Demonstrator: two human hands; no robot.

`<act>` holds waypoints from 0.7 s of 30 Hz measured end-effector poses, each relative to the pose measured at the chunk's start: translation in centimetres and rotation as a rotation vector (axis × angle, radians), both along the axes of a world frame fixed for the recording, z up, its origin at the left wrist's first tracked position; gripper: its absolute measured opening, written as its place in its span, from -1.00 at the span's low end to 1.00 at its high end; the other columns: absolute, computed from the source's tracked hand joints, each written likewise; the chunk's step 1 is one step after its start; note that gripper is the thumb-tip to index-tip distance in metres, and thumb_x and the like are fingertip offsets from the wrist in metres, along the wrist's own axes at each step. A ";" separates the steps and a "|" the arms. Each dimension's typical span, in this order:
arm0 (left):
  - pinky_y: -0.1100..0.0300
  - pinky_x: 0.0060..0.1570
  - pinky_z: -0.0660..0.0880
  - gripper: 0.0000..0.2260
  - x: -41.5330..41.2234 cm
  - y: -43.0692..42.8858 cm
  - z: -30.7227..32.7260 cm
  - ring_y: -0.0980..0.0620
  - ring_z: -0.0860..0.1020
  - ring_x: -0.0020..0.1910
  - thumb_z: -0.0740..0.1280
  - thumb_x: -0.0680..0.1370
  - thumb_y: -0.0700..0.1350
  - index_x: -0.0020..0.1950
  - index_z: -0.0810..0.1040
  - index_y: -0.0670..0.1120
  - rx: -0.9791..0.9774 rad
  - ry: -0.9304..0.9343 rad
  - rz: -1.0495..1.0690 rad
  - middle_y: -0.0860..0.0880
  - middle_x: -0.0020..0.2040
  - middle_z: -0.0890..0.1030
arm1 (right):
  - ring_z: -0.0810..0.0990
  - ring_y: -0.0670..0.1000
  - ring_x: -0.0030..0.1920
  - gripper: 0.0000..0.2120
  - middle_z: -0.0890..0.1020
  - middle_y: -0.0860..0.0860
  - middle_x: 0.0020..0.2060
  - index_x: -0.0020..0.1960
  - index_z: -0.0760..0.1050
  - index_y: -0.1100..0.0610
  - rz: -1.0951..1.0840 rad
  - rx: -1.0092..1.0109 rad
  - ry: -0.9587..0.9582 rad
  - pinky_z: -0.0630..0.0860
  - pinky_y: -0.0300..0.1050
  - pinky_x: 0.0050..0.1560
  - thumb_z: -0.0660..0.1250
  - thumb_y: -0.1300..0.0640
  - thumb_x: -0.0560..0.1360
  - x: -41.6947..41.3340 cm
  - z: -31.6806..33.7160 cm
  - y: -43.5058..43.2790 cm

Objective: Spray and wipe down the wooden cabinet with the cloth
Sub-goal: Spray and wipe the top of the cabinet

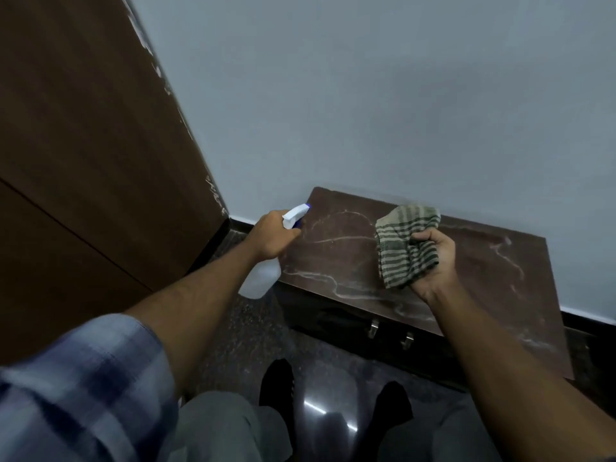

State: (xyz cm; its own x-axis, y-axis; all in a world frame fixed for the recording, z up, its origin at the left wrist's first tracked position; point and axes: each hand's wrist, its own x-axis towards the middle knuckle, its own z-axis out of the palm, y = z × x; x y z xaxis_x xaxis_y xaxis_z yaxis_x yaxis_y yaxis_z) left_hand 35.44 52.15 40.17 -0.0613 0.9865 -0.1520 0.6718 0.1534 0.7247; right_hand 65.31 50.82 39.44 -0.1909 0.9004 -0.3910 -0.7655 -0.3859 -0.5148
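Observation:
A low wooden cabinet stands against the wall, its dark brown top streaked with whitish marks. My left hand grips a white spray bottle by the neck, its nozzle pointing over the cabinet's left end. Over the middle of the top, my right hand clutches a bunched green-and-beige striped cloth, held just above the surface. Two metal handles show on the cabinet's front.
A tall brown wooden door or panel fills the left side. The pale blue wall runs behind the cabinet with a dark skirting. My feet in dark footwear stand on the glossy dark floor close to the cabinet front.

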 end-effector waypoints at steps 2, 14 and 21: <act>0.08 -0.17 0.41 -0.83 -0.1 0.9 -0.8 -0.14 0.56 -0.20 0.37 0.50 -0.14 0.02 0.64 -0.20 -0.007 0.011 -0.013 -0.24 -0.11 0.69 | 0.60 0.18 -0.07 -0.65 0.61 0.16 -0.04 0.05 0.54 0.28 -0.007 0.013 0.006 0.51 0.05 0.10 0.14 0.24 0.33 -0.3 -1.2 0.9; 0.07 -0.21 0.46 -0.87 -2.0 4.4 -3.6 -0.21 0.65 -0.12 0.38 0.48 -0.11 -0.09 0.62 -0.17 -0.040 0.076 -0.004 -0.17 -0.18 0.68 | 0.59 0.20 -0.02 -0.46 0.60 0.19 0.04 0.28 0.49 0.20 -0.123 0.101 -0.566 0.55 0.08 0.01 0.19 0.30 0.30 -3.9 -5.4 6.7; -0.04 -0.11 0.56 -0.88 -3.6 5.9 -4.7 -0.18 0.66 -0.09 0.42 0.50 -0.11 -0.05 0.65 -0.15 -0.011 0.044 -0.036 -0.15 -0.14 0.71 | 0.54 0.12 0.10 -0.52 0.53 0.09 0.16 0.52 0.24 0.09 -0.047 0.470 -1.465 0.42 -0.04 0.11 0.08 0.19 0.61 -10.6 -9.1 12.8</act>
State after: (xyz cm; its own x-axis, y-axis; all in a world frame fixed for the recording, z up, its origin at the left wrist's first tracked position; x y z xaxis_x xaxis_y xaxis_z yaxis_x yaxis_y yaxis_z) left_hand 31.88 58.05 35.43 -0.0322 0.9865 -0.1607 0.7085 0.1360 0.6925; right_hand 54.74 63.62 30.33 0.1267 0.9861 0.1075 0.4980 0.0305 -0.8667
